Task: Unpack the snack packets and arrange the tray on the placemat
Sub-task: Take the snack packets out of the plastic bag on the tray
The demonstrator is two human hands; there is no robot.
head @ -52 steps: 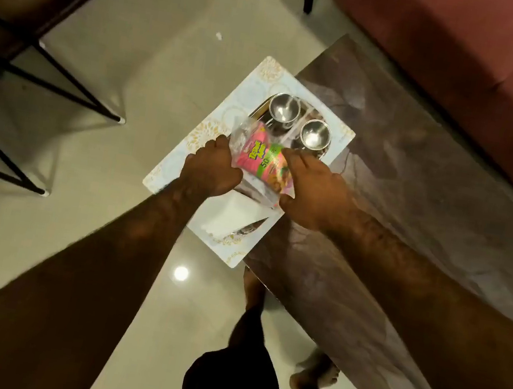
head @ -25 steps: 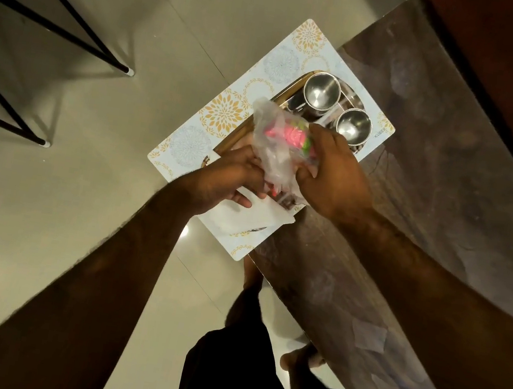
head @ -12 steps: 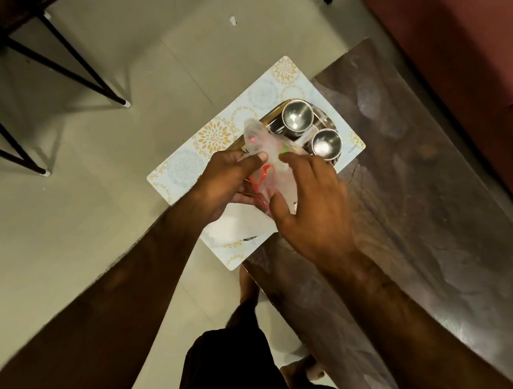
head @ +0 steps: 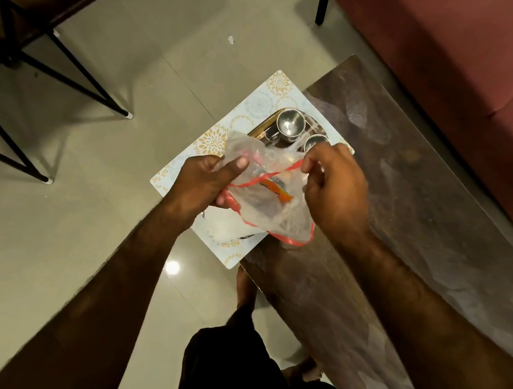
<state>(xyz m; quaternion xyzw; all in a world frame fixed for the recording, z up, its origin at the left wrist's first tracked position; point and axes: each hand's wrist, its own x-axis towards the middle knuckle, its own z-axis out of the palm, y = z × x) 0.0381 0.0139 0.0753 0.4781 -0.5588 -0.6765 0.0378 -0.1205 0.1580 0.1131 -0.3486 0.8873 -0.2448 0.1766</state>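
Note:
A clear plastic bag (head: 268, 196) with a red rim is held above the placemat. My left hand (head: 207, 179) grips its left edge and my right hand (head: 333, 186) pinches the red rim on the right, stretching the mouth. An orange snack packet (head: 277, 191) shows inside the bag. The white placemat (head: 220, 141) with yellow flower prints overhangs the table's left end. A steel tray (head: 264, 125) lies on it with two steel cups (head: 289, 124), one of them (head: 315, 141) partly behind my right hand.
The dark wooden table (head: 411, 225) runs to the right and toward me. A maroon sofa (head: 471, 60) stands behind it. A black-legged stool (head: 51, 61) stands on the tiled floor at left. My legs and feet (head: 255, 362) are below.
The pink packet seen earlier is gone from my hands. My hands have pulled the bag's mouth wider apart, the right hand now pinching the red rim.

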